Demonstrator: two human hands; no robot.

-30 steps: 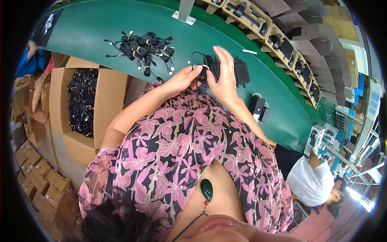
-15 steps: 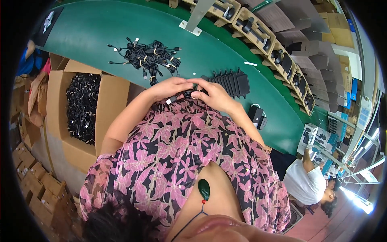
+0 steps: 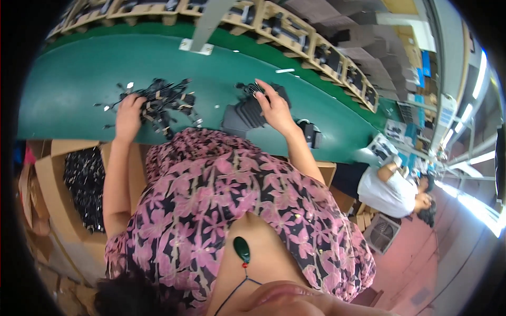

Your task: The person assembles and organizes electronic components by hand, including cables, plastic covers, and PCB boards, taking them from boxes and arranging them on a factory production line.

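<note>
The left grip (image 3: pixel 130 111) bends its fingers down onto the left side of a loose pile of black cables (image 3: pixel 167 100); the fingertips are partly hidden, so whether they have hold of a cable cannot be told. To the lower left of this grip, off the desk (image 3: pixel 63 89), stands an open carton (image 3: pixel 54 184) with more black cables inside. Most of the pile spreads just right of the same grip. Beyond and between the two grips, a metal post (image 3: pixel 210 26) stands on a bolted plate. At the fingertips of the right grip (image 3: pixel 258 89) is a tied black cable bundle (image 3: pixel 246 88); thumb and fingers are partly spread around its right end, and how firmly they hold it cannot be told. Just left of and below this grip, a row of flat black devices (image 3: pixel 246 114) leans together. Black blocks (image 3: pixel 308 134) sit to its lower right.
</note>
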